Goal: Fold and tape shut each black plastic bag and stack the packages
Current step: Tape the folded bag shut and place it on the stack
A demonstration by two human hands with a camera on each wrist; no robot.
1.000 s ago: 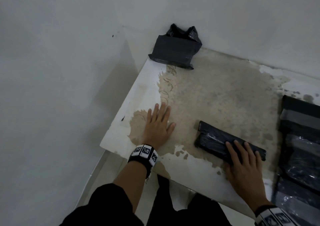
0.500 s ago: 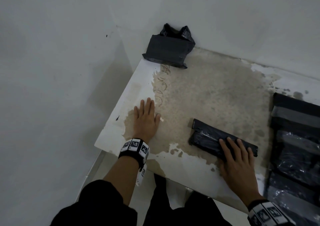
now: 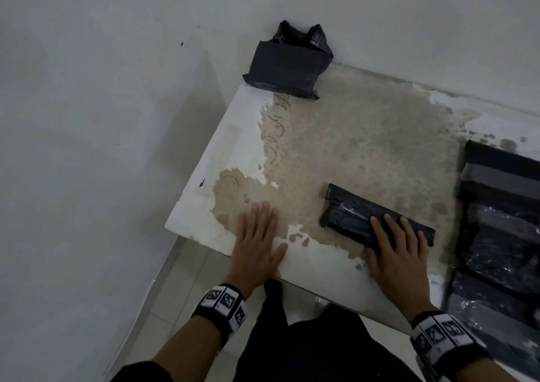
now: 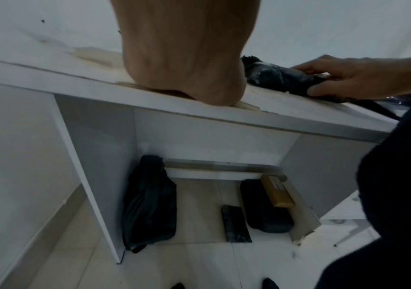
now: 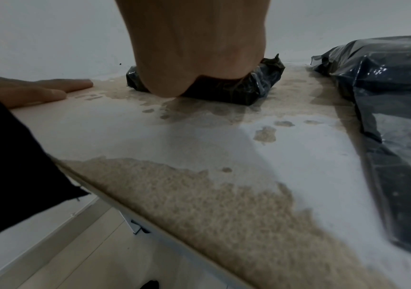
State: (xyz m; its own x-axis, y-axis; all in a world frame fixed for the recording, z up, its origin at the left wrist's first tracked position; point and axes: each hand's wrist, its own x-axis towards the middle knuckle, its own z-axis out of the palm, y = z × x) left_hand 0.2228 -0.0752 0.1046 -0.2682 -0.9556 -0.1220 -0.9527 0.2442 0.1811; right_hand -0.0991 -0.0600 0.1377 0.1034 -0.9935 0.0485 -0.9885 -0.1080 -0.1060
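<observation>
right hand [image 3: 393, 253]: flat on the near end of a folded black bag [image 3: 355, 216], fingers straight and spread on top, thumb against its near edge; pressing down, not gripping.
left hand [image 3: 257, 244]: flat and relaxed on the bare bench [image 3: 365, 136], palm down near the front edge, holding nothing, well apart from the bag.
bag under hand: long narrow bundle lying aslant on the worn patch of the bench, toward the front right; no tape discernible on it.
finished package [image 3: 285, 63]: at the far left corner against the wall, wrapped square, loose plastic bunched behind it; looks like one package, or the start of a stack.
unfolded bags [image 3: 502, 221]: glossy black plastic spread along the right edge of the bench, overlapping, count unclear.
under the bench: dark bag [image 4: 150, 201] and a few dark items on the floor, seen from the left wrist view; purpose unclear.
tape: no roll visible in any view.
progress: early, by judgement; one bundle set aside, one folded and held flat, taping and stacking left, then the sheets at right.
</observation>
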